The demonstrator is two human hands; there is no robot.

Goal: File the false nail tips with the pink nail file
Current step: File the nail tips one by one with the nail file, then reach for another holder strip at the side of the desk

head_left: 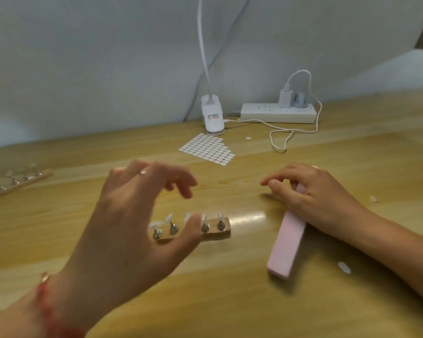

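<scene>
The clear false nail tips (169, 217) are mounted on metal pegs on a small wooden block (224, 234) at the middle of the light wooden surface (230, 301). The left hand (132, 215) is held over them, its fingers (181, 184) spread, loosely bent and gripping nothing. At 3 o'clock from the block, the long pink block-shaped nail file (287, 242) is laid on the surface, its far end gripped by the curled fingers of the right hand (313, 193).

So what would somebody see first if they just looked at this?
Probably the two hands. The left hand hovers open over a small wooden strip of false nail tips mid-table, and the right hand curls over the pink nail file to its right.
</scene>
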